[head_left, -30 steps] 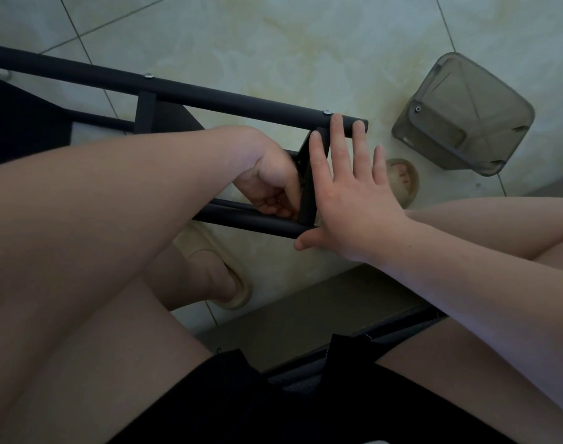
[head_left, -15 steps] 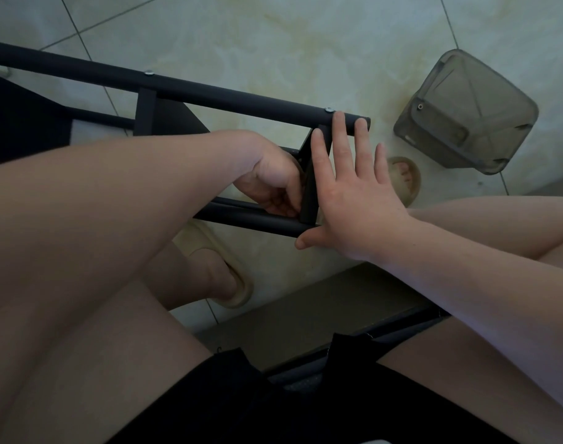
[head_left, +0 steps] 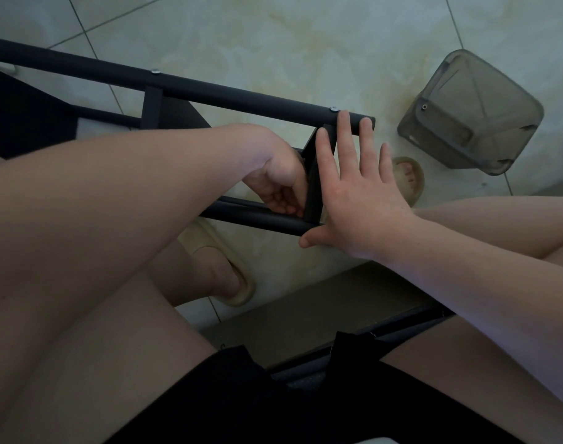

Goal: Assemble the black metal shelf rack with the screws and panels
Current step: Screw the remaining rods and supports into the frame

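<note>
Pressing the rack crossbar (head_left: 314,184), right hand (head_left: 360,200) lies spread; left hand (head_left: 278,177) curls behind it, grip unclear

The left forearm (head_left: 129,193) comes in from the left edge of the frame and crosses toward the centre, with the wrist bent downward. The left hand (head_left: 277,181) is in the centre, palm turned to the right, and its fingers (head_left: 281,200) are curled inward. It is not possible to see if they hold something.

The right forearm (head_left: 481,283) enters from the lower right and rises to the centre. The right hand (head_left: 363,203) lies just right of the left hand, back toward the camera. Its four fingers (head_left: 344,133) are straight, a little spread, and point to the top of the frame. The thumb (head_left: 312,240) stretches out to the left.
</note>
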